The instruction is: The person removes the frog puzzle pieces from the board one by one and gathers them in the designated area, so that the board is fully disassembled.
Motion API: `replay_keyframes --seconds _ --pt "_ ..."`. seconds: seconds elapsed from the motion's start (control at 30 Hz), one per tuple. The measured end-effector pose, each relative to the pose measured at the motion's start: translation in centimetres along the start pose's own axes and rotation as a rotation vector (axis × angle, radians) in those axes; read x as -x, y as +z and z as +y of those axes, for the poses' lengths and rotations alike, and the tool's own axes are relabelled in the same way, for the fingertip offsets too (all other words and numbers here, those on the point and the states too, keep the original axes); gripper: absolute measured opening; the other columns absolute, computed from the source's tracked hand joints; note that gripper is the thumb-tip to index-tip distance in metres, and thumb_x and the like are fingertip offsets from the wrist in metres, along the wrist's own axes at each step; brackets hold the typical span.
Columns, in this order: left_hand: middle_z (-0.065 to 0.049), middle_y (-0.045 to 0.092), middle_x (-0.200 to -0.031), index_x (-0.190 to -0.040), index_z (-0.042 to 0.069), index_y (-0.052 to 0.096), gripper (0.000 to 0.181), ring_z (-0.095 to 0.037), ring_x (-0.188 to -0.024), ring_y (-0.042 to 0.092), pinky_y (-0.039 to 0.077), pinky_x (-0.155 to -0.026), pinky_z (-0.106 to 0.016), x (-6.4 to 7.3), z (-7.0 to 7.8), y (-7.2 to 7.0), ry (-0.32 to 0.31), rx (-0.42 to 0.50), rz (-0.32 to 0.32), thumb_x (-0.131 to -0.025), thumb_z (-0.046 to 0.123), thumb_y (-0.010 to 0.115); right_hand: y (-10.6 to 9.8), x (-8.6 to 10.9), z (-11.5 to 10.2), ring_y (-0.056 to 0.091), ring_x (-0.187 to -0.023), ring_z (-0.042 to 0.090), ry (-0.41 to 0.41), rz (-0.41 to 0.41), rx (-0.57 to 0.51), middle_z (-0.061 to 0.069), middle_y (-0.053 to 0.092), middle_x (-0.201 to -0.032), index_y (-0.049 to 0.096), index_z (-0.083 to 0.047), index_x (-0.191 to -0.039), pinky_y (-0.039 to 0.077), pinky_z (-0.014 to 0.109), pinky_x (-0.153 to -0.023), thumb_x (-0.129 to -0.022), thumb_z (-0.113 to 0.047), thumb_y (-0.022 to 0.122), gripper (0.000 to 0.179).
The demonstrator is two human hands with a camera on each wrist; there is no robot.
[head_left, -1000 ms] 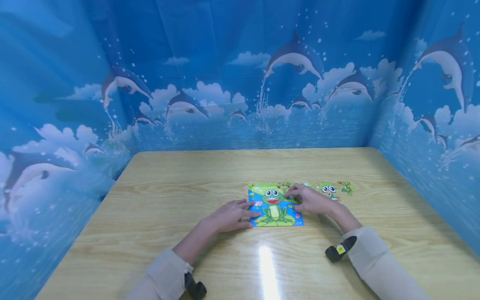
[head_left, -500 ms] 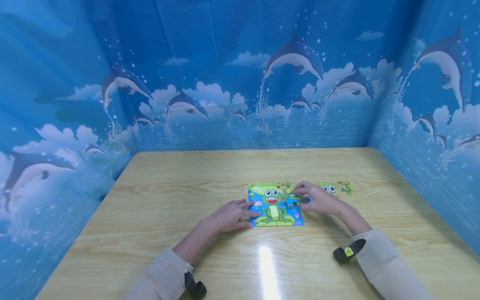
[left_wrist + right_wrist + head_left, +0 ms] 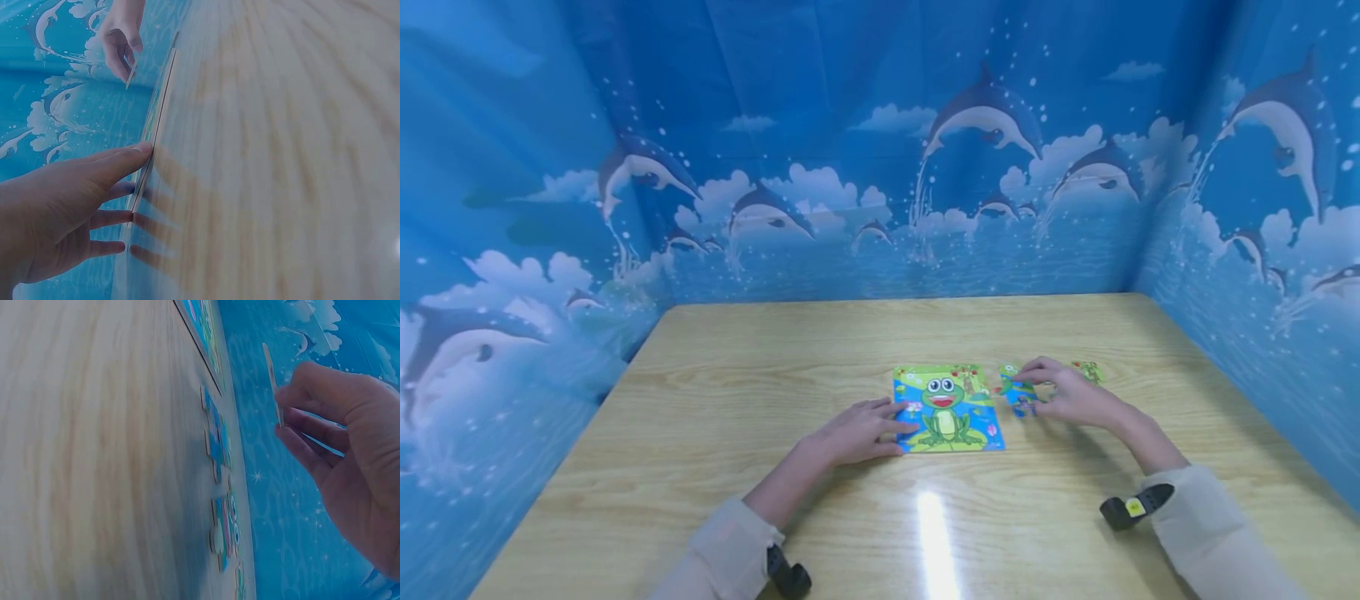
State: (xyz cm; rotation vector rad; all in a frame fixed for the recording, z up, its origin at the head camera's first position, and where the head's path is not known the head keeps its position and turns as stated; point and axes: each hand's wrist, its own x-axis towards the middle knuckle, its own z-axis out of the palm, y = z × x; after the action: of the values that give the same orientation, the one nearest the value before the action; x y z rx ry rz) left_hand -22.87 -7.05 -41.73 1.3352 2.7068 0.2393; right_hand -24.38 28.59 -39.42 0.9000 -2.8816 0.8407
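A flat frog puzzle board (image 3: 949,425) lies on the table, its picture green and blue. My left hand (image 3: 862,432) rests at its left edge with fingers fairly straight, the fingertips touching the board; the left wrist view shows this hand (image 3: 75,206) side-on. To the right of the board, my right hand (image 3: 1075,398) is raised above the table. In the right wrist view its thumb and fingers pinch a thin puzzle piece (image 3: 271,375), seen edge-on, so its picture is hidden. Below that hand lies a loose blue puzzle piece (image 3: 215,434).
More loose pieces lie right of the board: one with a frog's eyes (image 3: 226,531) and another (image 3: 1087,369) partly behind my right hand. The wooden table (image 3: 760,358) is bordered by a blue dolphin-print curtain (image 3: 820,150) at the back and sides.
My right hand has lifted a puzzle piece off the board's right side and moved right, over the loose pieces. The left hand has stayed at the board's left edge.
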Motion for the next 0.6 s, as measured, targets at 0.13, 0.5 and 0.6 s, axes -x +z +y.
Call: replay_keyframes --seconds 0.13,0.5,0.6 --pt "-0.010 0.029 -0.146 -0.136 0.021 0.047 0.046 -0.036 -0.130 0.028 0.023 -0.106 -0.048 0.0 0.0 0.0 0.007 -0.002 0.003 -0.093 0.037 0.052 -0.7 0.8 0.5 0.053 -0.098 0.033 0.013 0.002 -0.020 0.019 0.050 -0.115 0.059 0.005 -0.117 0.050 0.029 -0.066 -0.073 0.004 0.062 0.044" --pt "-0.010 0.029 -0.146 -0.136 0.022 0.047 0.046 -0.035 -0.130 0.028 0.022 -0.106 -0.047 0.0 0.1 -0.1 -0.009 0.001 -0.002 -0.093 0.038 0.051 -2.2 2.8 2.1 0.052 -0.099 0.035 0.054 0.018 0.014 0.020 0.050 -0.114 0.060 0.004 -0.116 0.045 0.027 -0.058 -0.073 0.007 0.062 0.043" --pt "-0.010 0.029 -0.146 -0.136 0.022 0.046 0.046 -0.034 -0.130 0.027 0.022 -0.106 -0.046 0.0 0.1 -0.1 -0.012 0.003 -0.002 -0.093 0.038 0.051 -2.7 3.4 2.5 0.051 -0.101 0.040 0.050 0.033 0.024 0.022 0.050 -0.113 0.060 0.005 -0.115 0.047 0.032 -0.062 -0.072 0.007 0.063 0.044"
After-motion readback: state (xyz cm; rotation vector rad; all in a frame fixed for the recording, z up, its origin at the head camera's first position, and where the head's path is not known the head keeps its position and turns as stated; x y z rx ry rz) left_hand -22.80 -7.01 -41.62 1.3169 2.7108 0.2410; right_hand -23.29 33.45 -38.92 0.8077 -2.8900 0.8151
